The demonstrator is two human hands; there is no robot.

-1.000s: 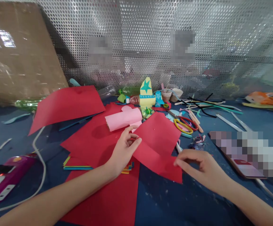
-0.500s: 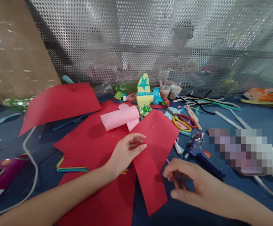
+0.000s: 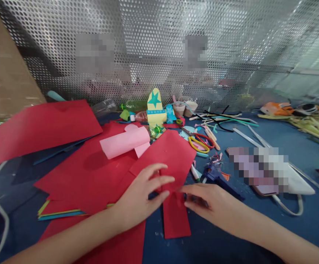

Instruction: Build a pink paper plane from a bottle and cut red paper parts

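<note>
A dark-blue plastic tool (image 3: 220, 179) is lying beyond the right hand (image 3: 214, 205), grip unclear; the splayed left hand (image 3: 136, 198) is part-hiding red paper (image 3: 177, 220).

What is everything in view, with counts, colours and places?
Narrow paper: one, red, front centre
Large papers: several, red, left and centre
Paper roll: one, pink, atop large papers
Scissors: one, red and yellow, right
Tool: one, dark blue, right
Phone: one, pinkish, right
Trimmed bottle: one, yellow and blue, back centre
Cups: two, whitish, back
Strips and scraps: many, mixed colours, right
Cardboard: one, brown, back left
Perforated panel: one, silver, back
Table: one, blue, beneath
Left hand: one, bare, over papers
Right hand: one, bare, front right
</note>
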